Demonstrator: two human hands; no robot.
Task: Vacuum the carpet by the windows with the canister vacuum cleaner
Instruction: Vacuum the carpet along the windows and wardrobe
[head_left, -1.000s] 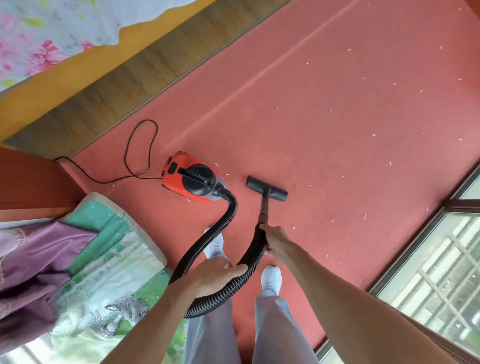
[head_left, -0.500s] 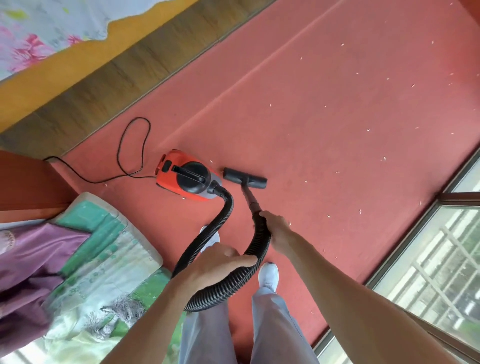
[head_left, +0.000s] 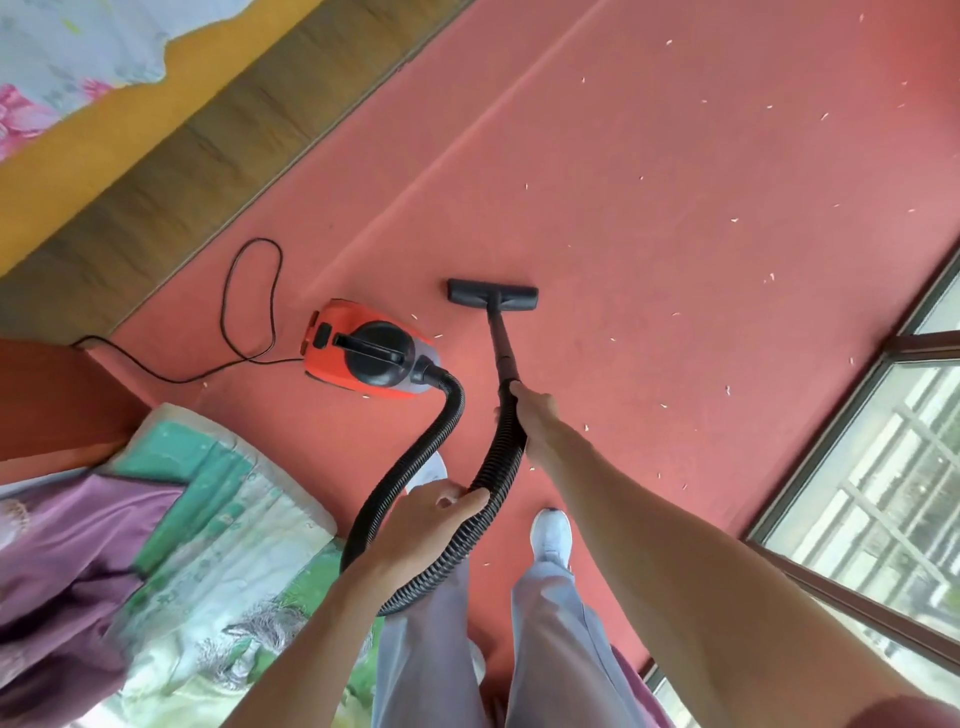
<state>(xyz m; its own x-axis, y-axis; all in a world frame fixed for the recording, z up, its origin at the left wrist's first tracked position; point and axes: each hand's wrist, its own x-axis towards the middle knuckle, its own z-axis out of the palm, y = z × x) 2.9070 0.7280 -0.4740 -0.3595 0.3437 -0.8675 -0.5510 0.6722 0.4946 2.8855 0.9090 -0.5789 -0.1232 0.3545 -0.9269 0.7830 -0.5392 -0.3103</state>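
An orange and black canister vacuum (head_left: 363, 351) sits on the red carpet (head_left: 649, 208) just ahead of my feet. Its black ribbed hose (head_left: 447, 426) loops back toward me and up to a black wand (head_left: 501, 343). The flat black floor nozzle (head_left: 492, 294) rests on the carpet to the right of the canister. My right hand (head_left: 532, 415) grips the wand where it meets the hose. My left hand (head_left: 431, 525) holds the hose loop near my legs. Several small white scraps lie scattered over the carpet.
A black power cord (head_left: 249, 291) loops on the carpet left of the canister. Floral bedding (head_left: 218, 561) and purple cloth (head_left: 62, 561) lie at lower left. A wooden floor strip (head_left: 218, 130) borders the carpet. Windows (head_left: 883, 493) with dark frames run along the right.
The nozzle has been pushed forward, away from me and a little right of the canister, as my right arm stretched out. My left hand still holds the hose loop.
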